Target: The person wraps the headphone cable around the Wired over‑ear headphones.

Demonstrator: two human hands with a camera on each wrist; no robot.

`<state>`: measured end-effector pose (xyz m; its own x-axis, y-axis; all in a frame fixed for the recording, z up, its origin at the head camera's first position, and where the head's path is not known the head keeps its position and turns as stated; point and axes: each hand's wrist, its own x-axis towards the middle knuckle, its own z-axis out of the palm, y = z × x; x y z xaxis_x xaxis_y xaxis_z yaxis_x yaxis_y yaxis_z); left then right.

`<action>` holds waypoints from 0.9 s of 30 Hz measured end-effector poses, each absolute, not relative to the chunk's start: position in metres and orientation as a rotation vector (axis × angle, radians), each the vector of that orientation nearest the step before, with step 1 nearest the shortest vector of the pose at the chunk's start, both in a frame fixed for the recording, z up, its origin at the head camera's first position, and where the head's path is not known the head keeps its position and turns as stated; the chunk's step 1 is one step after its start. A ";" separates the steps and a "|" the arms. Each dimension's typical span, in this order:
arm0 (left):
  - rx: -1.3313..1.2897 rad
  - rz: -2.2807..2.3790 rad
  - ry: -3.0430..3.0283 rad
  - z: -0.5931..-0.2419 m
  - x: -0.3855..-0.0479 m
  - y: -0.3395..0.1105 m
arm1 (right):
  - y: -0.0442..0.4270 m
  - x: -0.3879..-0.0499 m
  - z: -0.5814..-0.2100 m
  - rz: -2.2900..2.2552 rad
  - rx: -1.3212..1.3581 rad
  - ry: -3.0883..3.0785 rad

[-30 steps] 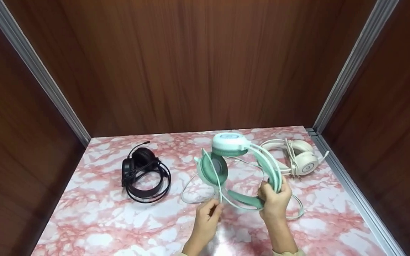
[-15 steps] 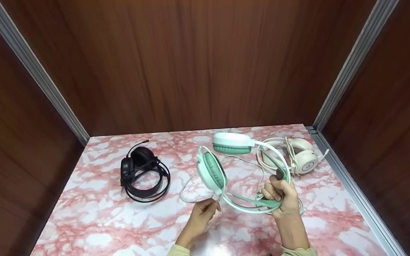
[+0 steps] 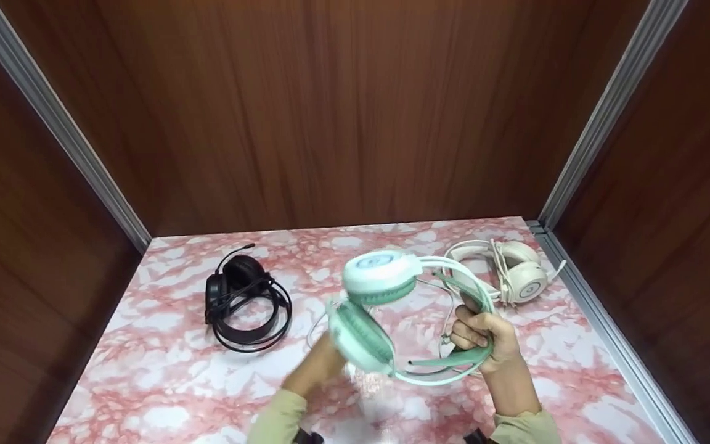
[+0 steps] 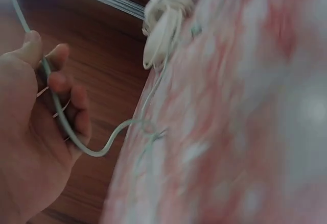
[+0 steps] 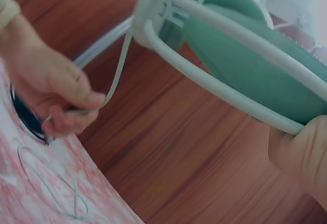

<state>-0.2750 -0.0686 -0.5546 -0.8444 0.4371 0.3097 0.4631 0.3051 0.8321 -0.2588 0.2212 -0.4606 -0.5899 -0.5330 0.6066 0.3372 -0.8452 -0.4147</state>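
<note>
Mint-green and white headphones (image 3: 381,274) hang above the table, ear cups to the left. My right hand (image 3: 489,338) grips their headband, fingers curled around the green padded strap (image 5: 245,68) and the white outer tubes. In the head view an ear cup hides most of my left hand. The left wrist view shows this hand (image 4: 38,112) with the headphones' pale cable (image 4: 96,154) held between thumb and curled fingers. From the ear cup the cable runs to that hand, and its loose length trails onto the table.
Black headphones (image 3: 247,302) with a mic boom lie on the left of the pink marbled table (image 3: 164,370). Cream headphones (image 3: 524,280), bound with their cord, lie at the back right. Brown wood-grain panels (image 3: 342,111) enclose the back and sides.
The green headphones have tilted, and their ear cups have moved down and left. My left hand has gone left behind the lower ear cup, along with the cable.
</note>
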 end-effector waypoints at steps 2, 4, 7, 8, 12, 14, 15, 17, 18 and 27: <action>-0.900 -1.352 -2.565 -0.546 -0.285 -0.077 | 0.224 -0.263 -0.462 -2.327 -1.041 0.380; -0.928 -1.003 -2.580 -0.535 -0.298 -0.086 | 0.227 -0.268 -0.463 -2.247 -1.051 0.410; -1.015 -0.728 -2.548 -0.517 -0.317 -0.093 | 0.229 -0.276 -0.462 -2.138 -1.098 0.499; -1.050 -0.589 -2.529 -0.510 -0.323 -0.095 | 0.230 -0.279 -0.462 -2.106 -1.128 0.544; -1.059 -0.151 -2.476 -0.479 -0.339 -0.103 | 0.231 -0.288 -0.458 -1.998 -1.200 0.816; -1.036 -0.068 -2.460 -0.463 -0.342 -0.107 | 0.231 -0.291 -0.455 -1.950 -1.195 1.013; -1.030 -0.033 -2.436 -0.456 -0.343 -0.109 | 0.231 -0.292 -0.453 -1.930 -1.170 1.139; -1.015 0.013 -2.392 -0.443 -0.343 -0.112 | 0.229 -0.291 -0.450 -1.886 -1.102 1.421; -1.009 0.035 -2.365 -0.438 -0.341 -0.113 | 0.227 -0.291 -0.448 -1.865 -1.064 1.556; -0.831 -0.021 -2.512 -0.411 -0.311 -0.099 | 0.201 -0.287 -0.442 -1.671 -0.760 2.531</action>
